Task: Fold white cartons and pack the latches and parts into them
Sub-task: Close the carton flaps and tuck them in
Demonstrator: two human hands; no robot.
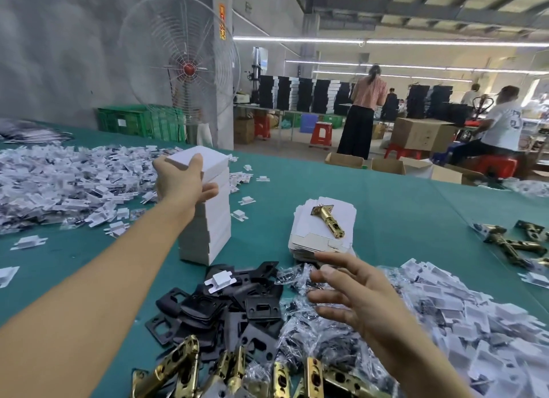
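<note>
Your left hand [181, 183] is wrapped round the top carton [214, 160] of the tall stack [214, 229], likely squaring it up. Your right hand [356, 296] is spread open and empty over the bagged parts [292, 276], beside flat cartons [303, 234] weighted by a brass latch [328, 221].

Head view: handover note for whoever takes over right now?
Left hand grips the top carton of the tall carton stack.
Right hand is open above the bagged parts, holding nothing.
One brass latch lies on the flat blanks. Black plates and more latches are piled closest.
Done: the stacked cartons.
Left: fold blanks, pack latches and parts.
</note>
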